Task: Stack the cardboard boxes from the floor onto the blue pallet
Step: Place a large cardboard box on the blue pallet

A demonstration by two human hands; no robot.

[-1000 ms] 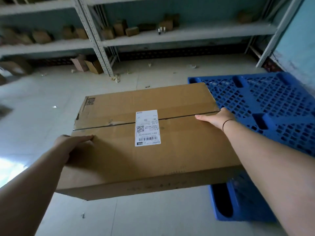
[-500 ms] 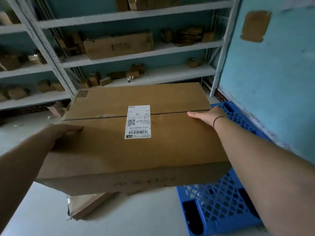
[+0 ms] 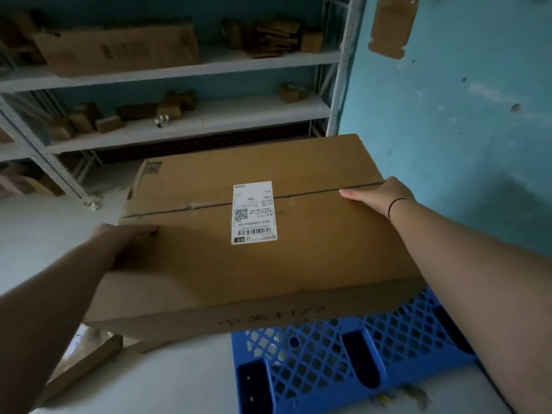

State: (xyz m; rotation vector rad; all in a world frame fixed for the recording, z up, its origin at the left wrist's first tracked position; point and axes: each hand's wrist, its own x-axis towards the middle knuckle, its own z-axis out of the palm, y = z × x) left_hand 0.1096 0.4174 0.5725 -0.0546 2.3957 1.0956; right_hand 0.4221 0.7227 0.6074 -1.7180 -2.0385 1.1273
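A large cardboard box [image 3: 298, 264] with a white shipping label on top hangs in the air in front of me, its right part above the blue pallet [image 3: 328, 354]. My left hand [image 3: 119, 237] grips the box's left edge, thumb on top, fingers hidden down the side. My right hand [image 3: 376, 195] grips the right edge at the taped seam, thumb on top. The pallet lies on the floor at the lower right, against the turquoise wall; the box hides most of it.
Another cardboard box [image 3: 80, 363] lies on the floor under the carried box's left end. White metal shelving [image 3: 209, 127] with small cartons fills the back wall. The turquoise wall [image 3: 463, 130] stands close on the right. Pale floor [image 3: 44, 222] extends to the left.
The box has swung to the right and over the pallet's near corner as my view turned toward the turquoise wall. Both hands keep the same grip on its edges.
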